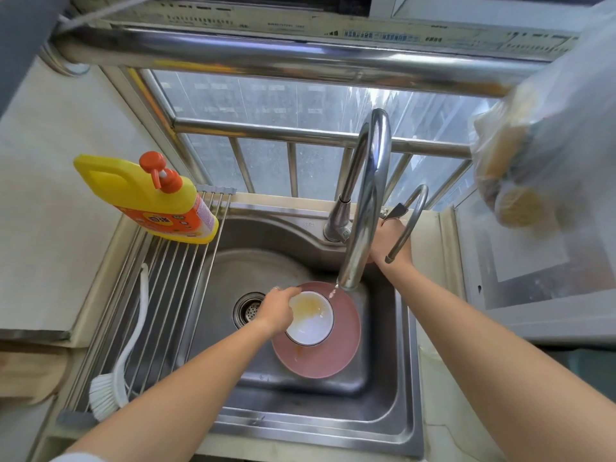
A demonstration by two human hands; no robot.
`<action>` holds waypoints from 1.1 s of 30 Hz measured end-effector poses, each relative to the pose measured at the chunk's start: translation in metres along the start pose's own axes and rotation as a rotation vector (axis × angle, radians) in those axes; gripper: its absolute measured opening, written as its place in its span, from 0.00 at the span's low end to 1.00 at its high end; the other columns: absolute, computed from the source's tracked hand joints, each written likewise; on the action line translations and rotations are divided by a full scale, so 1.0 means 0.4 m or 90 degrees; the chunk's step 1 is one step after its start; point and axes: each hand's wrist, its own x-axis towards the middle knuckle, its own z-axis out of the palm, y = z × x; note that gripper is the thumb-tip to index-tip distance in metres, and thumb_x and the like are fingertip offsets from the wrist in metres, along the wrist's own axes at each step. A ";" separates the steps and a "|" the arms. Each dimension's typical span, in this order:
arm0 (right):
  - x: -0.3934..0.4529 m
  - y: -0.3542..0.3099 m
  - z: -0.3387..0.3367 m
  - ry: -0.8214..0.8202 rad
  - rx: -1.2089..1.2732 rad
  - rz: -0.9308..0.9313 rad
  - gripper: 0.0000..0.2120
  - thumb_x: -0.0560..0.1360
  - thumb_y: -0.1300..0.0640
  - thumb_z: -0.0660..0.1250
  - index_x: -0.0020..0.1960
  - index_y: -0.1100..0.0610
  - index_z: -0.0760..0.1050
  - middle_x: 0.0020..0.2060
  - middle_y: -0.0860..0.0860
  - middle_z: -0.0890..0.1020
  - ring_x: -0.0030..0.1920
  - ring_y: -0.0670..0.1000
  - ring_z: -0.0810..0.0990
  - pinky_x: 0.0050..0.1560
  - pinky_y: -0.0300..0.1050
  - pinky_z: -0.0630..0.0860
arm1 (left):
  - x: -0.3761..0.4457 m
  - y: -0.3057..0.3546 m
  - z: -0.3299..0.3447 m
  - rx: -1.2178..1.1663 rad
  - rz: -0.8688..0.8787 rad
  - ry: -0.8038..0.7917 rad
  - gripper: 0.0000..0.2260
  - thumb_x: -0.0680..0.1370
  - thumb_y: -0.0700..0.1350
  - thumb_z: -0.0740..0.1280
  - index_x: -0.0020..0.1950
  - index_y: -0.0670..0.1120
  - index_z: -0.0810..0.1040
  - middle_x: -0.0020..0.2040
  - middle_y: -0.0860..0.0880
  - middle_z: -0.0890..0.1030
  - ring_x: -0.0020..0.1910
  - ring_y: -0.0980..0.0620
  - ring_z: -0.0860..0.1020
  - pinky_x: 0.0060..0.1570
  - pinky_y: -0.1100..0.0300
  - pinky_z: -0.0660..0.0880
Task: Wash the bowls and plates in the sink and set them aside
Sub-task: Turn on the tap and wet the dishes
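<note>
A white bowl [313, 323] with orange-yellow food residue sits on a pink plate [333, 358] in the steel sink [386, 388]. My left hand [276, 310] pinches the bowl's left rim. A thin trickle of water falls from the spout of the tall curved faucet [365, 208] onto the plate's far edge. My right hand [388, 241] reaches behind the faucet and grips its handle at the base; the faucet neck hides part of the hand.
A roll-up drying rack [173, 271] spans the sink's left side, carrying a yellow dish soap bottle [146, 198] and a white dish brush [116, 371]. A small second tap [408, 221] stands right of the faucet. A plastic bag of sponges [520, 168] hangs at upper right.
</note>
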 end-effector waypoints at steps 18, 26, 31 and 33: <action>-0.138 0.291 0.200 -0.394 -0.330 0.128 0.11 0.81 0.60 0.63 0.41 0.53 0.67 0.50 0.58 0.77 0.61 0.60 0.81 0.59 0.50 0.78 | -0.012 0.001 0.032 -0.017 -0.098 0.169 0.14 0.71 0.29 0.60 0.45 0.48 0.70 0.48 0.45 0.75 0.43 0.47 0.69 0.40 0.57 0.60; -0.085 0.383 0.248 -0.379 -0.349 0.101 0.03 0.75 0.56 0.63 0.43 0.55 0.71 0.48 0.56 0.79 0.48 0.59 0.80 0.42 0.44 0.72 | 0.002 -0.017 0.020 -0.003 -0.111 0.132 0.11 0.69 0.31 0.63 0.43 0.47 0.71 0.45 0.47 0.78 0.43 0.46 0.71 0.38 0.56 0.62; -0.101 0.426 0.228 -0.290 -0.387 0.090 0.24 0.79 0.55 0.58 0.74 0.60 0.66 0.67 0.61 0.73 0.66 0.65 0.74 0.65 0.54 0.73 | 0.001 -0.032 0.027 -0.046 -0.118 0.137 0.13 0.69 0.29 0.60 0.42 0.47 0.71 0.40 0.48 0.76 0.42 0.44 0.72 0.37 0.55 0.61; -0.112 0.423 0.225 -0.300 -0.371 0.084 0.24 0.79 0.57 0.60 0.74 0.61 0.65 0.67 0.61 0.73 0.66 0.65 0.74 0.65 0.53 0.73 | 0.002 -0.036 0.027 -0.055 -0.115 0.136 0.13 0.69 0.29 0.60 0.40 0.48 0.69 0.38 0.49 0.76 0.42 0.45 0.72 0.37 0.55 0.59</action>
